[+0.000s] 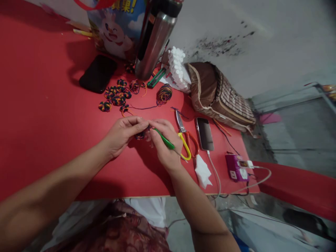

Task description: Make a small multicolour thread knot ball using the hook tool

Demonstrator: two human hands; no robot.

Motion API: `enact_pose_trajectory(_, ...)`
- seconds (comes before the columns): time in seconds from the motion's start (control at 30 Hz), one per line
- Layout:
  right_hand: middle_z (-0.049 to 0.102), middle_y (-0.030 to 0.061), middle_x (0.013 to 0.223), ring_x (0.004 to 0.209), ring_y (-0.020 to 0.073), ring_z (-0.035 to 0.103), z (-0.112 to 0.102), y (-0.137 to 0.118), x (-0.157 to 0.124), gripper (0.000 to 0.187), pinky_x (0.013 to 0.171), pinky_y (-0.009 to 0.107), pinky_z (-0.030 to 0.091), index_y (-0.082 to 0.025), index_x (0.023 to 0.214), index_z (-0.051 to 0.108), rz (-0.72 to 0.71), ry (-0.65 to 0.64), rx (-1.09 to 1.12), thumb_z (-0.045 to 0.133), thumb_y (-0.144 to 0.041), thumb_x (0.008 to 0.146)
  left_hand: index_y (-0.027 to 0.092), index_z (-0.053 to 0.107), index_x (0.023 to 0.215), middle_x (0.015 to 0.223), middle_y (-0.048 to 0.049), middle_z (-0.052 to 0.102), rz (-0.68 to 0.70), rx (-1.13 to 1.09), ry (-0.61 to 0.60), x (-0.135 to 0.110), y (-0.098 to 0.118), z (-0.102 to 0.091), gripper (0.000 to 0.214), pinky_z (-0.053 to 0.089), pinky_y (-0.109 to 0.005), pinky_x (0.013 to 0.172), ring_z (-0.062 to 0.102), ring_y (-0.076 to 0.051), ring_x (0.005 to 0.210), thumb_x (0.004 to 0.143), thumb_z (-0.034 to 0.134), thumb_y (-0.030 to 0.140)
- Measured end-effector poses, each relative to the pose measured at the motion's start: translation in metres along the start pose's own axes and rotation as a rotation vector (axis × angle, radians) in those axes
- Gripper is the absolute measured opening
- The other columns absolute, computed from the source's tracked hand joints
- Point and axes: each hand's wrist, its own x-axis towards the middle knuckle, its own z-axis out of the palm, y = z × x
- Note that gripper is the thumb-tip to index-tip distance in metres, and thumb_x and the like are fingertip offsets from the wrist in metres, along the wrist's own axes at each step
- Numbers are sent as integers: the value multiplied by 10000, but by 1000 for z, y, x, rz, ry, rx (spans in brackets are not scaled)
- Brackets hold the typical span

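- A red surface (52,115) sits below a pale wall (278,49) marked with dark stains.
- The left hand (127,132) has its fingers pinched on a small yarn piece (139,135), held between both hands over the surface.
- The right hand (168,148) has its fingers closed around a green-handled tool (167,139); its tip is hidden, so I cannot tell whether it enters the yarn.
- Beyond them lie knotted yarn clusters (117,95) and a yarn ball (165,93).
- Scissors (180,122) lie just beside the right hand, near a plugged-in phone (205,134).
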Motion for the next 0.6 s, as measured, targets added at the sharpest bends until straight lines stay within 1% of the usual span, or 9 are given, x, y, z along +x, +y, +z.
enact_pose_trajectory(0.1,802,84,1252,1168,233,750,1,-3,1,271,1063,468,625,-292,1275,782,-47,-33,-15,617,-345,1067,151,768,707,679,-8,721,-45,-35,39,1,1,0,310,503,-215,668,634,-102,633,736,986,369)
enact_pose_trajectory(0.17,792,85,1299,1164,222,750,3,-3,0,314,1058,440,625,-292,1341,741,5,-71,10,659,-363,1046,142,764,708,698,-2,716,-50,-63,89,1,2,-1,275,504,-198,670,632,-92,651,707,988,301)
enact_pose_trajectory(0.23,767,96,1350,1027,199,769,2,-1,-1,496,956,398,655,-294,1455,657,130,-134,77,748,-423,984,135,752,700,707,-6,714,-75,-97,139,1,5,-2,267,509,-193,649,642,-99,660,671,986,261)
enact_pose_trajectory(0.3,751,110,1359,836,163,754,-2,3,0,688,764,342,660,-288,1523,591,270,-214,190,830,-472,904,133,742,697,688,-7,703,-125,-122,170,1,8,-3,275,516,-206,609,645,-111,631,646,985,253)
enact_pose_trajectory(0.33,765,104,1311,786,152,743,-5,5,1,638,712,327,645,-277,1487,626,344,-251,215,817,-476,912,135,734,689,662,5,681,-149,-132,185,1,9,-4,282,523,-214,594,630,-109,599,632,987,246)
enact_pose_trajectory(0.37,798,84,1158,762,151,732,-10,6,3,529,685,311,625,-249,1387,703,388,-257,228,805,-476,920,130,736,690,652,6,673,-164,-136,198,1,10,-4,285,530,-214,595,627,-105,588,624,989,242)
enact_pose_trajectory(0.43,812,49,920,786,159,734,-19,5,9,273,718,303,614,-209,1076,818,471,-296,248,804,-430,917,123,735,689,669,-2,684,-192,-143,215,1,11,-5,287,575,-237,641,658,-118,606,625,988,241)
enact_pose_trajectory(0.5,812,32,846,746,149,709,-27,2,14,177,691,291,591,-217,912,835,474,-201,245,824,-390,882,114,728,665,663,-11,679,-188,-142,206,1,11,-4,292,587,-250,642,667,-128,611,604,991,223)
enact_pose_trajectory(0.6,771,-5,751,634,106,617,-34,-2,17,99,606,256,510,-234,897,853,473,-30,214,853,-325,859,118,734,666,648,-13,676,-207,-140,214,1,11,-3,267,606,-267,651,666,-136,612,597,980,195)
